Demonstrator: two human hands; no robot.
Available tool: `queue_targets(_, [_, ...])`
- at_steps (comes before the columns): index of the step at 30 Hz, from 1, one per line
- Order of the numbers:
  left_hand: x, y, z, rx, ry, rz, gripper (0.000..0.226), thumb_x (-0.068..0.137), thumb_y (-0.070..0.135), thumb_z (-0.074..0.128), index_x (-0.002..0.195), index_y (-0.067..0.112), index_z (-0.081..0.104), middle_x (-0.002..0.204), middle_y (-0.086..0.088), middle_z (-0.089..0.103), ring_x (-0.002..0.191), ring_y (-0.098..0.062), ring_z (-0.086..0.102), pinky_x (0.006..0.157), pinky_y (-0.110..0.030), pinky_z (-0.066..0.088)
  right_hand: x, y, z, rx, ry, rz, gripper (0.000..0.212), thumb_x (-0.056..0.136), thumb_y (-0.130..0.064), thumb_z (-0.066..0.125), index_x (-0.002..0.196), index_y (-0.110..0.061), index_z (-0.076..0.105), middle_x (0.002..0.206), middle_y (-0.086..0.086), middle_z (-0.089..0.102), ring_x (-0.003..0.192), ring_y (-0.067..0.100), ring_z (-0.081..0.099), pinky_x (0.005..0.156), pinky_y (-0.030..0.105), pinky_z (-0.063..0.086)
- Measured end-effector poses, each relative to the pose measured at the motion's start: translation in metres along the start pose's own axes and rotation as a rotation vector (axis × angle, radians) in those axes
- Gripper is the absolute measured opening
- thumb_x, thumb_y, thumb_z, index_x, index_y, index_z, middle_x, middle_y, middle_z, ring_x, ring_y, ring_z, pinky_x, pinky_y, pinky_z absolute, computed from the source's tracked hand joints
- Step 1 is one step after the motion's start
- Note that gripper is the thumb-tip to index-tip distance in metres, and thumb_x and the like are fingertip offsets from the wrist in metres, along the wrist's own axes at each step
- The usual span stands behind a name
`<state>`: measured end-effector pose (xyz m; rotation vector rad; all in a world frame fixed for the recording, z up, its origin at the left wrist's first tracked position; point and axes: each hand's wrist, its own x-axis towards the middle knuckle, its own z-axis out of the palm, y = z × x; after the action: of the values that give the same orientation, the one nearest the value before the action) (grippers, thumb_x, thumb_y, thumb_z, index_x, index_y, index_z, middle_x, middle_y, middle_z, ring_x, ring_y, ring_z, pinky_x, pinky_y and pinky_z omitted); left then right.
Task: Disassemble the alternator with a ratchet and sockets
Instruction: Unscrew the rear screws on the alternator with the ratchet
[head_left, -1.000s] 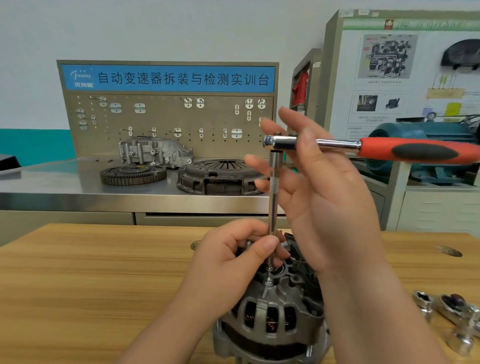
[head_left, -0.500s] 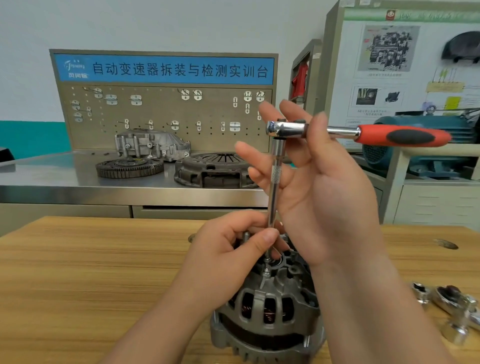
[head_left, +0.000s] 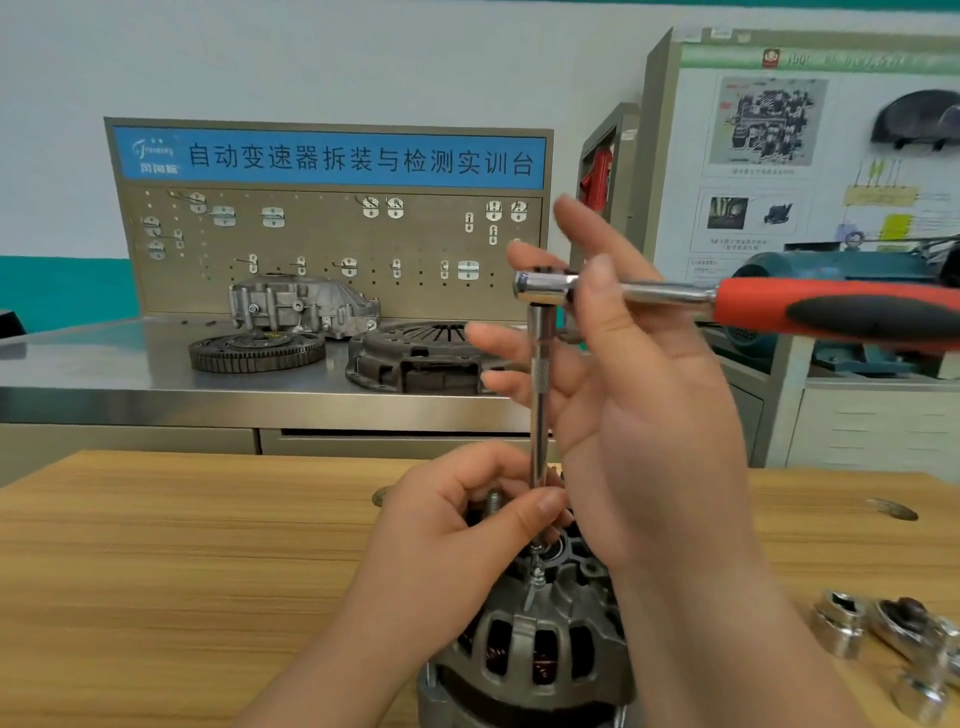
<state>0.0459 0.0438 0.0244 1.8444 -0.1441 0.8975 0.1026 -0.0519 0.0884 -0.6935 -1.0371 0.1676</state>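
Left hand (head_left: 457, 540) pinches the foot of the slim chrome extension bar (head_left: 540, 395) where it meets a fastener atop the grey cast-metal alternator (head_left: 530, 654), which stands on end on the wooden worktop (head_left: 156, 571). Right hand (head_left: 649, 415), fingers splayed straight and thumb across the neck, steadies the red-and-black-handled chrome ratchet (head_left: 831, 312). Heavy and rigid by its look, the alternator is best braced by its ribbed housing; the tall tool stack may tip. Loose chrome sockets (head_left: 841, 629) lie at the right.

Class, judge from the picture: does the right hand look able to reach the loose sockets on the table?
Probably yes. The right hand would first have to leave the ratchet, but the sockets lie uncovered on the wooden table below it, with nothing between.
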Motion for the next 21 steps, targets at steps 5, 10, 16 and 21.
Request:
queue_targets(5, [-0.0018, 0.0033, 0.0001, 0.004, -0.074, 0.037, 0.023, 0.079, 0.04, 0.059, 0.09, 0.024, 0.071, 0.072, 0.009, 0.071, 0.071, -0.004, 0.066, 0.069, -0.013, 0.047, 0.0037, -0.006, -0.0069, 0.259, -0.034, 0.21, 0.048, 0.084, -0.041, 0.042, 0.126, -0.019, 0.049, 0.098, 0.004, 0.076, 0.07, 0.021, 0.072, 0.057, 0.026, 0.056])
queue_targets(10, [-0.0009, 0.0037, -0.0012, 0.007, -0.029, 0.018, 0.01, 0.08, 0.024, 0.061, 0.084, 0.023, 0.07, 0.07, 0.007, 0.071, 0.068, -0.002, 0.065, 0.066, -0.011, 0.047, 0.0008, -0.0013, 0.0, 0.056, -0.006, 0.085, 0.021, 0.091, -0.035, 0.056, 0.109, -0.034, 0.067, 0.108, -0.002, 0.073, 0.082, 0.02, 0.071, 0.063, 0.026, 0.055])
queue_targets(16, [-0.0014, 0.0034, 0.0011, 0.01, -0.017, 0.039, 0.008, 0.079, 0.026, 0.064, 0.084, 0.025, 0.07, 0.069, 0.011, 0.07, 0.063, 0.004, 0.062, 0.061, -0.007, 0.044, -0.0003, 0.0011, -0.0009, 0.11, 0.021, 0.095, 0.032, 0.089, -0.042, 0.052, 0.117, -0.029, 0.062, 0.11, -0.005, 0.073, 0.078, 0.022, 0.073, 0.06, 0.025, 0.056])
queue_targets(21, [-0.0014, 0.005, 0.0011, 0.008, -0.035, 0.056, 0.007, 0.081, 0.028, 0.064, 0.085, 0.029, 0.069, 0.064, 0.018, 0.066, 0.058, 0.009, 0.058, 0.057, -0.003, 0.04, 0.0034, -0.0016, -0.0037, 0.206, -0.018, 0.157, 0.042, 0.083, -0.039, 0.048, 0.122, -0.027, 0.058, 0.108, 0.0, 0.074, 0.075, 0.021, 0.072, 0.06, 0.025, 0.056])
